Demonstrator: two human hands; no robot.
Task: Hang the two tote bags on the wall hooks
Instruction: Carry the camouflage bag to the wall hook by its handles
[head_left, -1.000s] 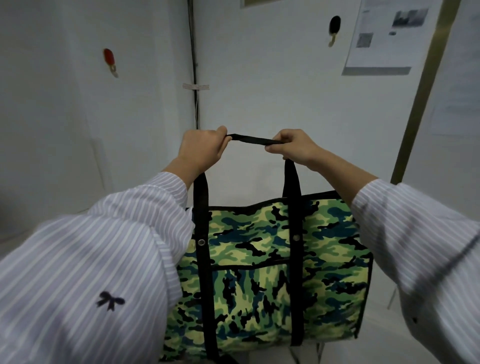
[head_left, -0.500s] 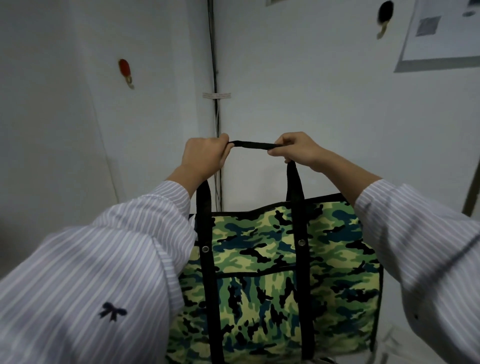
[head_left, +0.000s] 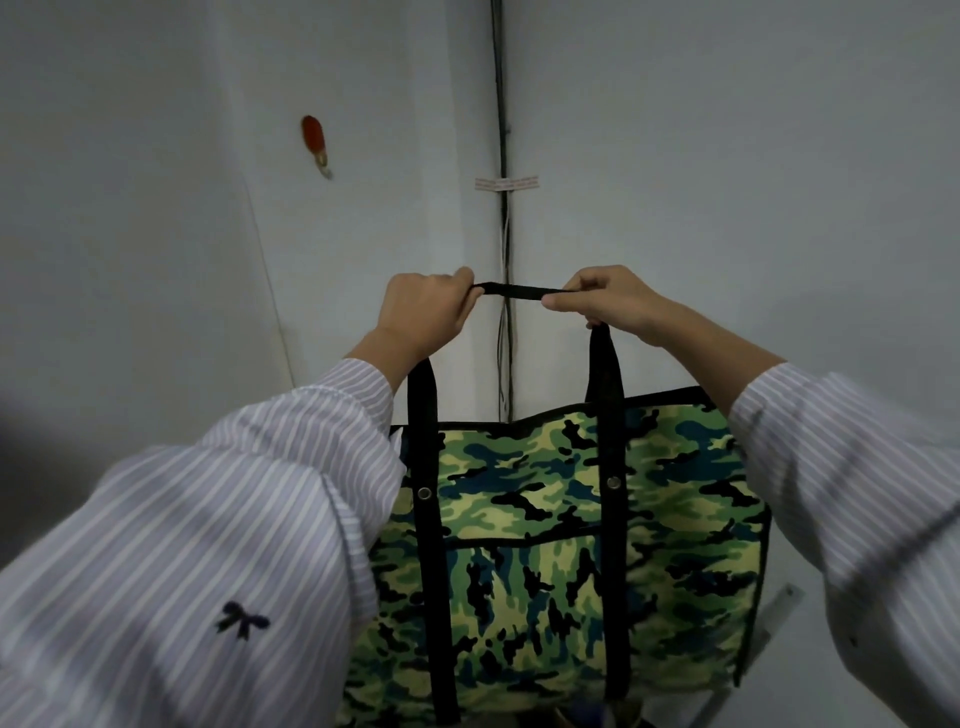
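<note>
A person's two hands, left hand (head_left: 423, 312) and right hand (head_left: 615, 301), each pinch the black handle (head_left: 511, 291) of one camouflage tote bag (head_left: 571, 545), which hangs below them toward 6 o'clock. One red wall hook (head_left: 314, 143) sits at 10 o'clock, well apart from the bag.

Two plain pale walls meet in an inside corner: left wall (head_left: 156, 234), right wall (head_left: 727, 156). A dark cable (head_left: 501, 130) runs down the corner line. A pale tape strip (head_left: 506, 183) with small red print crosses the cable and sticks to both walls. Below the tape, thin light wires (head_left: 505, 332) hang alongside the cable. Left of the cable, a faint slanted seam (head_left: 265, 260) runs down the left wall. Light is dim, cool, grey-blue and even. There is a dark shadow patch (head_left: 15, 415) far left of the cable. Far lower right of the cable is a pale strip (head_left: 779, 613), blurred, can't tell what.
</note>
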